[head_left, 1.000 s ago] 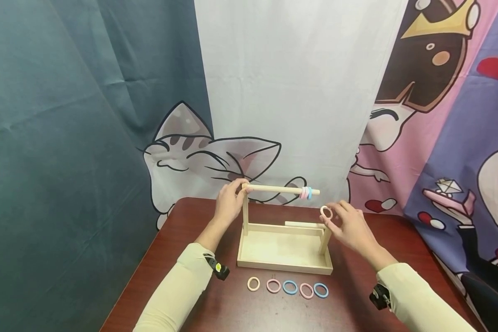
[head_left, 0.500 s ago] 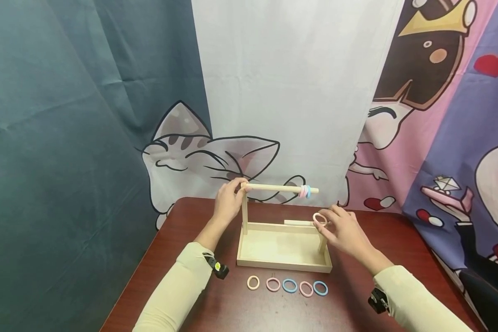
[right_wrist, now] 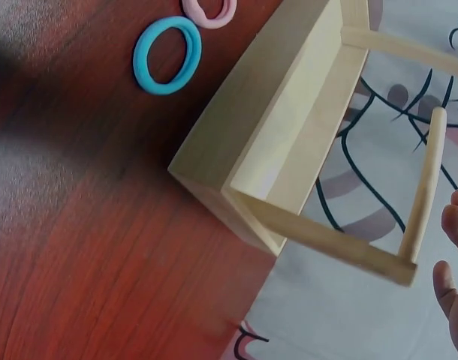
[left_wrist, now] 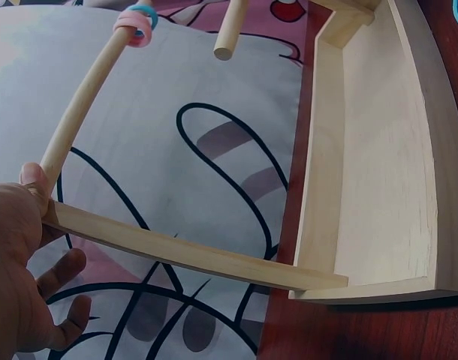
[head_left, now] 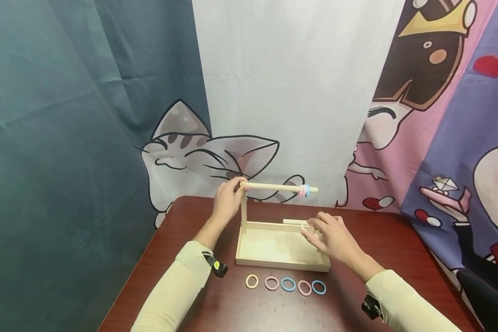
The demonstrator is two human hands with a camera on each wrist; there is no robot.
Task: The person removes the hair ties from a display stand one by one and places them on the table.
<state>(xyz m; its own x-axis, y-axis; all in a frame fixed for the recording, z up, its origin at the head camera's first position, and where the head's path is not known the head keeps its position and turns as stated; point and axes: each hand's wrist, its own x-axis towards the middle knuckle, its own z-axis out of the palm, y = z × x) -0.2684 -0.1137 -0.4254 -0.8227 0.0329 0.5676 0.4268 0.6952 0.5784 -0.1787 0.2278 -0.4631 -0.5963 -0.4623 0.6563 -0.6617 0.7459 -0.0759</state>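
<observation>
My left hand (head_left: 227,199) grips the top of the tall left post (left_wrist: 176,247) of a wooden ring stand, where the upper rod (head_left: 269,186) joins it. Pink rings (left_wrist: 133,28) and a blue ring (head_left: 307,190) hang near that rod's free end. My right hand (head_left: 334,235) pinches a pale ring (head_left: 304,226) close to the lower rod (head_left: 292,222). No ring shows on the lower rod (right_wrist: 424,187) in the right wrist view, where the held ring is out of sight. The stand's tray base (head_left: 282,265) rests on the table.
In front of the tray lie a cream ring (head_left: 251,288), two pink rings (head_left: 271,289) and two blue rings (head_left: 288,290), in a row on the dark red table (head_left: 191,216). A patterned curtain (head_left: 299,92) hangs behind.
My right hand has moved left and down with the pale ring, from beside the right post to the lower rod. My left hand stays on the post top.
</observation>
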